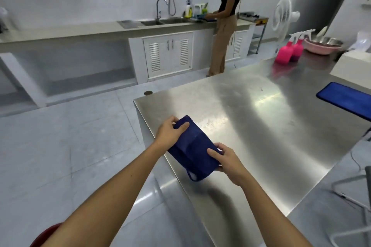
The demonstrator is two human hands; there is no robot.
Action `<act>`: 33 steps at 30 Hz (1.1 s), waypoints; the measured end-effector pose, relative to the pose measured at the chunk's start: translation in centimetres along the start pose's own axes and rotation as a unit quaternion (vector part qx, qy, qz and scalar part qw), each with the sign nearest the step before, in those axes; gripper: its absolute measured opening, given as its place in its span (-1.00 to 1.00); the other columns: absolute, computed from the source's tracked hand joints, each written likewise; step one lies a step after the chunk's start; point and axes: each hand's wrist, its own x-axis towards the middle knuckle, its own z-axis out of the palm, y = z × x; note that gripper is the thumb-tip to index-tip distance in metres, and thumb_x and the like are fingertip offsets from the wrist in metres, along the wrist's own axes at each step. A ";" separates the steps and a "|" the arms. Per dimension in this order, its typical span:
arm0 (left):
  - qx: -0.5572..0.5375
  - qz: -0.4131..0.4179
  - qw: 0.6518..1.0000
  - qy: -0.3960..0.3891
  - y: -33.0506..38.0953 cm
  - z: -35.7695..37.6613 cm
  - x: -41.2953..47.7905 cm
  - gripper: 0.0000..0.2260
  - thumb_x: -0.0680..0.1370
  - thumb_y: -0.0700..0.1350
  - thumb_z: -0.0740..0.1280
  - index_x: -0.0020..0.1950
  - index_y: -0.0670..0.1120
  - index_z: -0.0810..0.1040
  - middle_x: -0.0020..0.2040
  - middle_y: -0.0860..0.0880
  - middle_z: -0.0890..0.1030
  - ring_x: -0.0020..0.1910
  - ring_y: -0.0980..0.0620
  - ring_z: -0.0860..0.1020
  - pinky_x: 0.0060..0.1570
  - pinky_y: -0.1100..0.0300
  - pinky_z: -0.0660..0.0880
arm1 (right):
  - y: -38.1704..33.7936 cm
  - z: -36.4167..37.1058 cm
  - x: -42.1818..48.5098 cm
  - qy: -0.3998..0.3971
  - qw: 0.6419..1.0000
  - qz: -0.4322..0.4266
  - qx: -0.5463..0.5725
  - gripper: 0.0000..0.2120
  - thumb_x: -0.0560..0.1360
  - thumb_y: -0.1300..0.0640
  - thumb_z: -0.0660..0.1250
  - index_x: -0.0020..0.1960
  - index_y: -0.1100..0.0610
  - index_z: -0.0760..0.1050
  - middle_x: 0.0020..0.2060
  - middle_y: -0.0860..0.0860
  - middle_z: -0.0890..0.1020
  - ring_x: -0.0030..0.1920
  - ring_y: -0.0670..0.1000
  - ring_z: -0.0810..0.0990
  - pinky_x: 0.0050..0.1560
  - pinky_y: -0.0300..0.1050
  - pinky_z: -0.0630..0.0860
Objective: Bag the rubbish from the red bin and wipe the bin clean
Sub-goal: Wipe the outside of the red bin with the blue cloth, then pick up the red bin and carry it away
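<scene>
A folded dark blue cloth [192, 148] lies over the near left edge of the steel table [251, 118]. My left hand [169, 131] pinches its far corner. My right hand [228, 159] grips its near right edge. Both hands hold the cloth slightly above the tabletop. Only a sliver of the red bin [45, 234] shows at the bottom left corner, behind my left forearm; its inside is hidden.
Two pink spray bottles [289, 50] and a pink basin [323, 45] stand at the table's far end. A second blue cloth [345, 98] lies at the right edge beside a white box [353, 66]. A person [224, 24] stands at the sink counter. A white fan [283, 18] is behind.
</scene>
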 end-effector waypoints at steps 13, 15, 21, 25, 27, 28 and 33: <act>0.494 0.121 0.848 -0.149 -10.0 4.7 1.5 -0.48 0.64 0.11 -0.06 0.55 -0.05 -0.03 0.57 -0.06 -0.02 0.54 -0.07 -0.05 0.46 -0.10 -0.12 | 6.5 3.9 3.1 0.107 0.776 -0.039 -0.621 -0.42 0.65 -0.10 -0.02 0.60 0.12 0.04 0.60 0.07 0.06 0.60 0.10 0.01 0.51 0.17 0.03; 0.524 0.108 0.822 -0.194 -11.3 4.6 0.7 -0.45 0.62 0.16 -0.16 0.54 -0.03 -0.20 0.57 -0.03 -0.19 0.54 -0.02 -0.20 0.45 -0.13 -0.22 | 7.2 3.9 3.1 0.058 0.761 -0.022 -0.646 -0.37 0.65 -0.16 -0.13 0.61 0.15 -0.11 0.61 0.06 -0.01 0.61 0.06 -0.07 0.53 0.18 -0.09; 0.585 0.120 0.785 -0.165 -10.9 2.7 0.7 -0.44 0.62 0.17 -0.16 0.55 -0.05 -0.17 0.57 -0.05 -0.12 0.54 -0.05 -0.12 0.45 -0.11 -0.22 | 6.2 4.5 4.0 0.041 0.736 -0.018 -0.675 -0.40 0.66 -0.09 -0.14 0.61 0.17 -0.13 0.62 0.07 -0.03 0.61 0.06 -0.10 0.53 0.20 -0.16; 0.574 0.066 0.813 -0.074 -14.9 -2.9 -3.2 -0.48 0.65 0.09 -0.13 0.55 -0.09 -0.13 0.57 -0.07 -0.05 0.55 -0.05 -0.07 0.47 -0.08 -0.16 | 5.0 9.1 5.5 0.019 0.722 -0.083 -0.686 -0.42 0.66 -0.03 -0.11 0.60 0.20 -0.11 0.61 0.10 -0.02 0.61 0.09 -0.07 0.54 0.16 -0.11; 0.566 -0.013 0.823 -0.047 -18.4 -7.7 -6.6 -0.48 0.65 0.08 -0.11 0.55 -0.10 -0.14 0.58 -0.07 -0.06 0.55 -0.04 -0.08 0.47 -0.07 -0.18 | 4.8 13.4 6.4 -0.023 0.716 -0.119 -0.687 -0.42 0.66 -0.03 -0.11 0.60 0.20 -0.12 0.61 0.08 -0.03 0.61 0.08 -0.08 0.55 0.15 -0.10; 0.561 -0.066 0.825 -0.032 -20.2 -10.4 -8.5 -0.47 0.65 0.08 -0.10 0.55 -0.10 -0.13 0.58 -0.07 -0.06 0.55 -0.04 -0.08 0.47 -0.08 -0.18 | 4.8 16.0 6.9 -0.053 0.710 -0.135 -0.689 -0.42 0.67 -0.03 -0.11 0.60 0.19 -0.14 0.61 0.06 -0.05 0.61 0.07 -0.10 0.55 0.14 -0.10; 0.515 -0.272 0.812 0.026 -27.8 -22.3 -17.9 -0.46 0.64 0.09 -0.06 0.55 -0.13 -0.06 0.57 -0.10 0.01 0.54 -0.07 -0.02 0.48 -0.10 -0.07 | 6.4 29.0 7.6 -0.185 0.686 -0.177 -0.681 -0.41 0.67 -0.05 -0.13 0.60 0.16 -0.19 0.61 0.03 -0.14 0.60 0.05 -0.19 0.56 0.15 -0.14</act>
